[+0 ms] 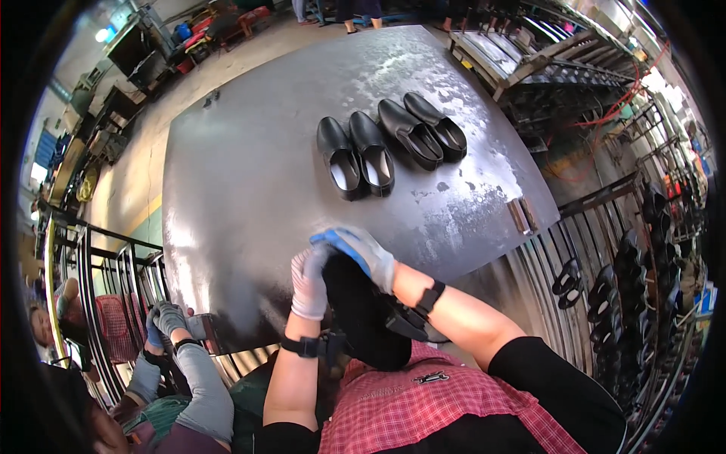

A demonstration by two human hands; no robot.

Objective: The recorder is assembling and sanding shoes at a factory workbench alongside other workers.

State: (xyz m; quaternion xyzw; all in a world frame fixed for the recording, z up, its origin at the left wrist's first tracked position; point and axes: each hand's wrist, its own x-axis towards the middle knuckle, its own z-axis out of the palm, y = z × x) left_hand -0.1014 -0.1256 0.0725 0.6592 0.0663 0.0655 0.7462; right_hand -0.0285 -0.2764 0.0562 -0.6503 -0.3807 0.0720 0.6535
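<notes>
Both my hands are gloved and rest together at the top of a black-clad bent knee (361, 314) in front of the table. My right hand (359, 251), in a blue and white glove, lies over it with its fingers stretched toward the left one. Beside it, my left hand (308, 286) wears a pale glove; its fingertips are partly covered by the right. No loose object shows in either hand. Farther off on the metal table (249, 159) stand two pairs of black slip-on shoes, a left pair (333, 140) and a right pair (408, 129), toes pointing away.
On the left, a co-worker's gloved hands (168, 318) are held together beside a black metal rack (121, 261). Racks with several dark shoes (605, 303) line the right side. A metal frame (522, 64) stands past the table's far right corner. Small metal bars (522, 217) lie near its right edge.
</notes>
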